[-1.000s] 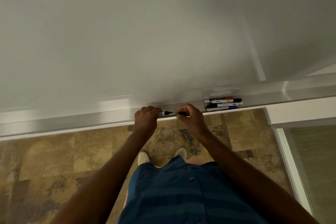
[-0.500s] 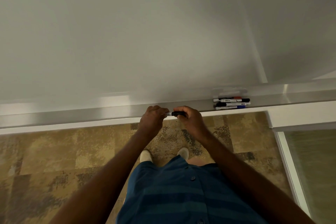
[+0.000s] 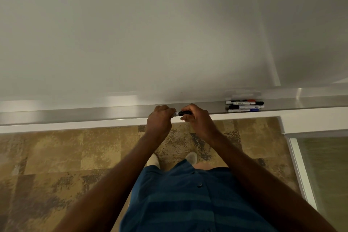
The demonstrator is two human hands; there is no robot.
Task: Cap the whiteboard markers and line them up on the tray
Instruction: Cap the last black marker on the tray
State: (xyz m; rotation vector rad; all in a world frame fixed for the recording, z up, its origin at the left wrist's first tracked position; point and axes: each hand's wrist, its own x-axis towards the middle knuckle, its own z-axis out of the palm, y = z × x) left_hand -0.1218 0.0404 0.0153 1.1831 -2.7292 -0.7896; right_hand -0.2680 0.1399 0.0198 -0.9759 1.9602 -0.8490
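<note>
Marker [image 3: 182, 113] horizontal, parallel to tray [image 3: 94, 116], just above its front edge. Left hand [image 3: 160, 118] clamps barrel, right hand [image 3: 195, 118] pinches black cap. Capped markers [image 3: 244, 106] lie further right; right hand nearer.

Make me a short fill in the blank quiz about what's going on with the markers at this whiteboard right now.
1. The left hand and right hand both hold one ____ marker.
2. The group of markers lies on the tray to the person's ____.
3. The marker nearest the tray's front edge has a ____ cap.

Missing words: black; right; blue
</note>
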